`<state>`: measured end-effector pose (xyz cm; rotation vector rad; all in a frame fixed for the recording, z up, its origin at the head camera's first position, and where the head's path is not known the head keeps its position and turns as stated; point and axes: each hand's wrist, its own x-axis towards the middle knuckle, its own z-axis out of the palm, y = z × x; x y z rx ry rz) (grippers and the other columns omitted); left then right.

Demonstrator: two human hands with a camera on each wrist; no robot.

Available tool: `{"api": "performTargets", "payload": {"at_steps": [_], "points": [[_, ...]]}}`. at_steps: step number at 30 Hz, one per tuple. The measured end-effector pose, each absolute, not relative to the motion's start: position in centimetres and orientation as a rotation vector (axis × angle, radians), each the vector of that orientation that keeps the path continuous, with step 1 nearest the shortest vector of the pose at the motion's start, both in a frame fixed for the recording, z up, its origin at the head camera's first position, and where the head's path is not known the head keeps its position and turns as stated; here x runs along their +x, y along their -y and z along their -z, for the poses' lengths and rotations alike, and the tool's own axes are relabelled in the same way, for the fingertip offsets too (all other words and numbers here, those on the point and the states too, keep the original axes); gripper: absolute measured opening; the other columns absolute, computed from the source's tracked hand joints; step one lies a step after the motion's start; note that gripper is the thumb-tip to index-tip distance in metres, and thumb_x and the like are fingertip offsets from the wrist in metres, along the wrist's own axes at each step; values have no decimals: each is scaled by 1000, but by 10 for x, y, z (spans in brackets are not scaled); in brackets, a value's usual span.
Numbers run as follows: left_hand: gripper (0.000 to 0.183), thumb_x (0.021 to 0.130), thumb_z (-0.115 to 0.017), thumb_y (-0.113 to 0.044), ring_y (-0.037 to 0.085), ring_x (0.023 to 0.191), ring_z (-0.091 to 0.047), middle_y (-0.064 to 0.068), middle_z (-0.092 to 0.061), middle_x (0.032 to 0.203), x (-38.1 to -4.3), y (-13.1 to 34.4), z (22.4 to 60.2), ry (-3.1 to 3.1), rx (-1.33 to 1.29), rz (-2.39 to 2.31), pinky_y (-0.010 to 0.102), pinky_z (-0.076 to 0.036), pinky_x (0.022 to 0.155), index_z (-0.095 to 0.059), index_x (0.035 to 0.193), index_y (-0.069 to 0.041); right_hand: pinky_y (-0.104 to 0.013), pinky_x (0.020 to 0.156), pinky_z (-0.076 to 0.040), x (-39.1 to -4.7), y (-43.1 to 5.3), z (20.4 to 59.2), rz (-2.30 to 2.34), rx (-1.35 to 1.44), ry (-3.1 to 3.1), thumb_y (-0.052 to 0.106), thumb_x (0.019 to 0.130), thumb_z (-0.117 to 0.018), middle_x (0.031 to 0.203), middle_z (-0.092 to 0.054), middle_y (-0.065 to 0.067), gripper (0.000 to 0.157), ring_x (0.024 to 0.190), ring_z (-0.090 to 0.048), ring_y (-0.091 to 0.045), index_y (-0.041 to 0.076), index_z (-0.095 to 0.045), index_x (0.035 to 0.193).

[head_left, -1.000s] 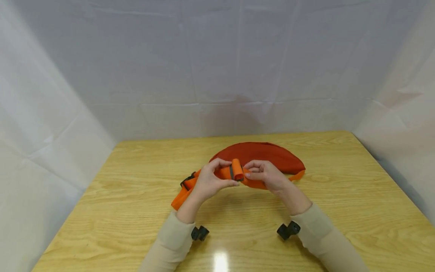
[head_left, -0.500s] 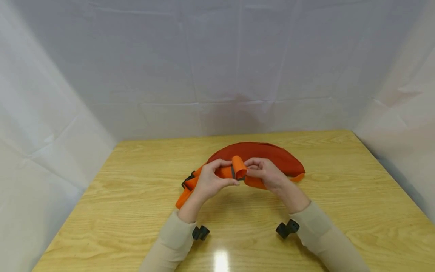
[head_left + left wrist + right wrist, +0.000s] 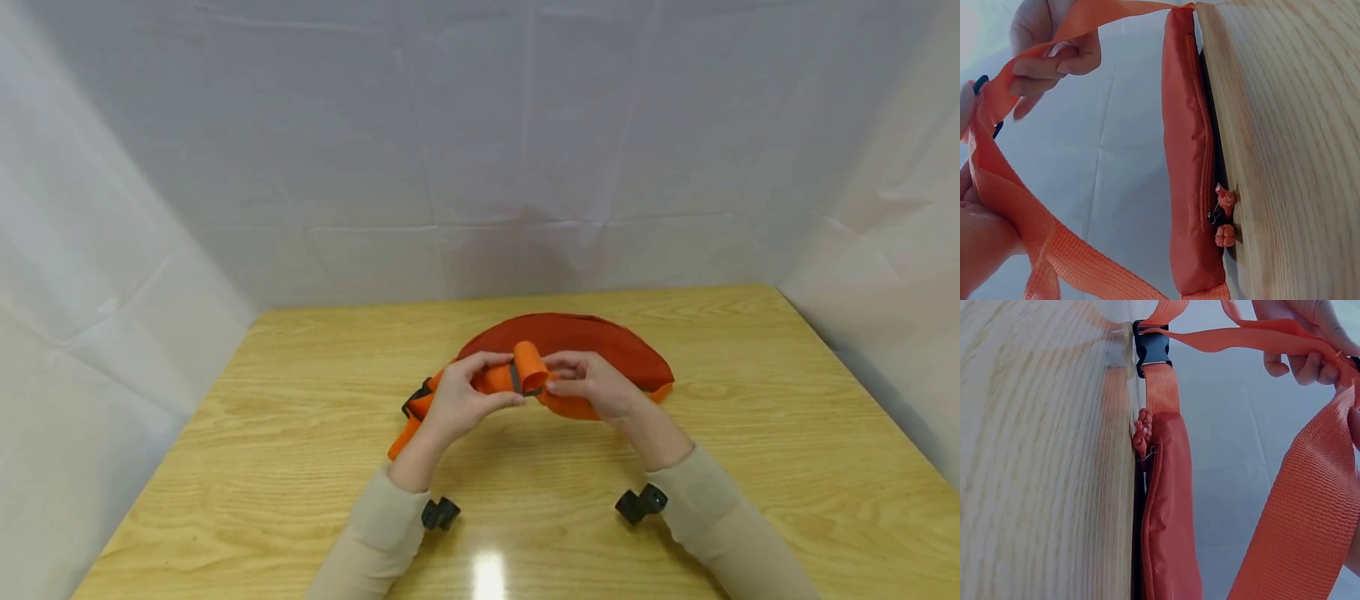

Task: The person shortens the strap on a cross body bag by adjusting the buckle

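Note:
A red waist bag [image 3: 573,337] lies on the table behind both hands. Its orange strap [image 3: 1016,181] is lifted in front of it. My left hand [image 3: 461,400] pinches the strap between thumb and fingers, just left of a dark strap slider [image 3: 516,377]. A short loop of webbing [image 3: 530,363] stands up out of the slider. On the loop's right side, my right hand [image 3: 596,387] pinches the strap with thumb and fingers. A black side-release buckle [image 3: 1152,347], fastened, joins strap and bag at the left end. The fingertips partly cover the slider.
The wooden table [image 3: 300,500] extends around the bag, with white sheeting [image 3: 480,167] behind and at the sides. Corded zipper pulls [image 3: 1225,215] hang from the bag's front. A dark wrist camera [image 3: 441,513] sits at each cuff.
The webbing loop at the slider has grown larger and leans further right. My right hand has shifted only slightly, its fingers changing position on the strap; my left hand keeps nearly the same place.

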<state>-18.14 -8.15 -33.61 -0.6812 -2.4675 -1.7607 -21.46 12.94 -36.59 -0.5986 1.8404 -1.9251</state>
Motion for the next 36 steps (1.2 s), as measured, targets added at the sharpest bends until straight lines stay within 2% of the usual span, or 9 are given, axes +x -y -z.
{"api": "performTargets", "payload": {"at_steps": [5,10,13,19,21,24,28,32,36], "points": [[43,70,-73,-2,22,84,-56,16,-57,107,-179,82,333,2469,-744,1700,24,-47,68,-58,110,4,-26,71,-48,-213,-130,364,1938,-554,-1832,11,84,-61,86,-65,-2,27,77,-60,-14,-2,-54,107],[41,71,-72,-1,20,79,-55,17,-58,101,-180,81,335,2435,-835,1664,26,-48,65,-58,108,7,-26,72,-47,-215,-131,366,1934,-628,-1837,13,84,-61,89,-64,-1,28,79,-59,-14,-3,-54,106],[41,70,-73,-3,19,78,-55,14,-59,100,-186,82,345,2421,-852,1681,27,-48,65,-59,108,5,-27,73,-47,-216,-129,367,1940,-671,-1822,13,85,-60,89,-65,-1,28,80,-59,-15,-4,-54,106],[44,70,-75,-12,18,81,-56,8,-59,102,-197,84,362,2421,-821,1683,28,-48,67,-61,110,-3,-27,71,-47,-216,-126,366,1995,-594,-1743,16,84,-62,84,-65,-2,18,76,-58,-16,5,-56,97],[44,70,-75,-14,17,81,-56,7,-59,102,-198,84,362,2422,-805,1666,28,-48,67,-61,110,-4,-27,72,-47,-216,-126,366,1996,-582,-1754,18,84,-62,84,-65,-2,21,77,-59,-16,3,-56,98],[44,70,-76,-16,16,80,-56,5,-59,103,-199,84,363,2427,-763,1647,28,-48,66,-61,110,-6,-29,76,-47,-217,-127,367,1968,-608,-1810,19,85,-60,92,-64,-3,33,84,-59,-18,-3,-55,109],[43,70,-76,-15,15,79,-56,4,-60,102,-201,85,363,2433,-708,1657,28,-49,64,-62,109,-6,-32,78,-46,-217,-128,369,1927,-641,-1849,16,86,-58,101,-63,-7,46,89,-60,-19,-11,-46,121],[43,70,-76,-15,15,78,-57,5,-60,102,-201,86,364,2442,-729,1673,28,-49,63,-62,109,-5,-30,75,-48,-217,-128,369,1921,-590,-1858,12,87,-56,95,-64,-5,43,83,-61,-17,-13,-45,120],[43,71,-75,-18,15,77,-56,6,-60,102,-202,84,365,2452,-770,1672,28,-49,64,-62,109,-5,-28,73,-48,-217,-126,367,1933,-520,-1876,10,88,-54,88,-64,-2,34,78,-60,-15,-13,-48,112]]}}
